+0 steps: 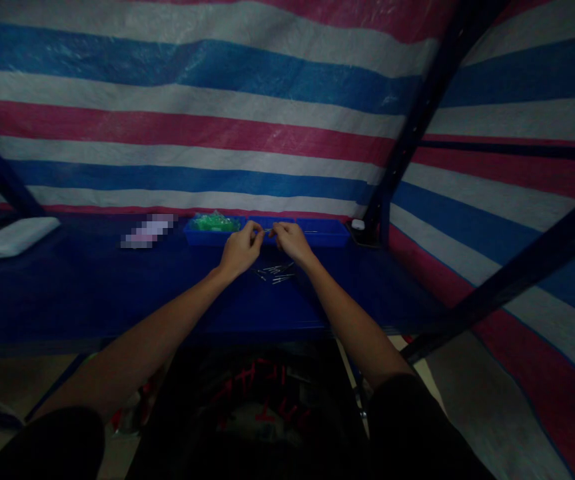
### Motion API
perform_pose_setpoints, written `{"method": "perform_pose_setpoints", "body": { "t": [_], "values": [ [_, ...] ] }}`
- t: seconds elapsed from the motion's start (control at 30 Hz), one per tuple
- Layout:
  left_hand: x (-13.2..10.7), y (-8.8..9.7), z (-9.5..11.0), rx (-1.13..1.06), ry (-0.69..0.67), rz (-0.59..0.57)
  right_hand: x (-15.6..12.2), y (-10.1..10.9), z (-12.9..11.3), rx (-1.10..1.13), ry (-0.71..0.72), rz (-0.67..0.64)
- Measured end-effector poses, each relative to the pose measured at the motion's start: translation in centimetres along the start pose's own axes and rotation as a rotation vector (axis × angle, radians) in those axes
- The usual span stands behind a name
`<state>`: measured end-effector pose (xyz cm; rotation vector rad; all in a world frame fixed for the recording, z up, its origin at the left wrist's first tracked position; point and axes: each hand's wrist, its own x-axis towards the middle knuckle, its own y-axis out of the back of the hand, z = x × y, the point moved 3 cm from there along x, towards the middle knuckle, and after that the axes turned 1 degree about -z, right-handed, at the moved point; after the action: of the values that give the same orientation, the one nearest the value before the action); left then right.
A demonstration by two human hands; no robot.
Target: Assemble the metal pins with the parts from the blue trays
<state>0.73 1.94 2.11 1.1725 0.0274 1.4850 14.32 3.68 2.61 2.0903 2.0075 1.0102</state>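
Observation:
My left hand (241,249) and my right hand (291,241) meet above the blue table, fingertips pinched close together. Both are closed on a thin metal rod (267,231), a small slender piece whose exact kind is too small and dark to tell. Below them on the tabletop lies a loose pile of similar thin metal pieces (282,279). Just behind my hands stands a row of blue bins (330,235). The left bin holds clear and green plastic packaging (214,222). A thin light line shows by the right bin; I cannot tell whether it lies inside.
A white flat object (14,237) lies at the table's left, and a pixelated pinkish item (150,231) is left of the bins. A small white case (358,225) rests on a dark flat object at right. Blue metal posts (420,107) and striped sheeting (207,127) enclose the table (92,287).

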Motion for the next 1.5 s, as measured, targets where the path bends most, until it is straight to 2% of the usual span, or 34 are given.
{"method": "perform_pose_setpoints", "body": {
  "t": [0.27,0.33,0.4,0.5,0.57,0.67,0.77,0.87,1.0,1.1,1.17,1.37,1.5],
  "values": [
    [0.4,0.0,-0.7,-0.043,0.076,0.0,-0.1,-0.3,0.0,-0.04,0.124,0.02],
    [0.5,-0.3,-0.9,-0.07,0.07,-0.085,0.0,-0.3,0.0,-0.082,0.131,0.029],
    [0.4,-1.0,-1.1,-0.098,0.06,-0.262,0.2,0.1,0.3,-0.159,0.11,0.056],
    [0.0,-1.9,-1.3,-0.084,-0.004,-0.531,0.7,1.9,1.3,-0.245,0.014,0.189],
    [-0.3,-2.2,-1.4,-0.047,-0.079,-0.63,1.0,4.0,2.5,-0.257,-0.092,0.347],
    [-0.3,-2.3,-1.6,0.028,-0.165,-0.646,1.0,7.4,4.7,-0.262,-0.298,0.555],
    [-0.3,-2.5,-2.0,0.108,-0.202,-0.616,0.5,9.4,6.2,-0.254,-0.478,0.642],
    [-0.3,-2.7,-2.1,0.156,-0.195,-0.619,-0.1,9.9,6.8,-0.262,-0.572,0.682],
    [-0.4,-2.6,-1.8,0.222,-0.18,-0.629,-0.6,9.2,6.6,-0.389,-0.583,0.72],
    [-0.4,-2.4,-1.7,0.279,-0.157,-0.619,-0.6,8.5,6.0,-0.482,-0.537,0.665],
    [-0.3,-2.4,-1.7,0.296,-0.134,-0.605,-0.3,7.6,5.1,-0.499,-0.438,0.58],
    [0.0,-2.3,-2.1,0.184,-0.035,-0.51,0.3,2.3,1.4,-0.413,0.033,0.174],
    [0.4,-1.6,-2.4,0.175,0.025,-0.36,-0.1,-0.4,0.6,-0.388,0.166,-0.045]
  ]
}}
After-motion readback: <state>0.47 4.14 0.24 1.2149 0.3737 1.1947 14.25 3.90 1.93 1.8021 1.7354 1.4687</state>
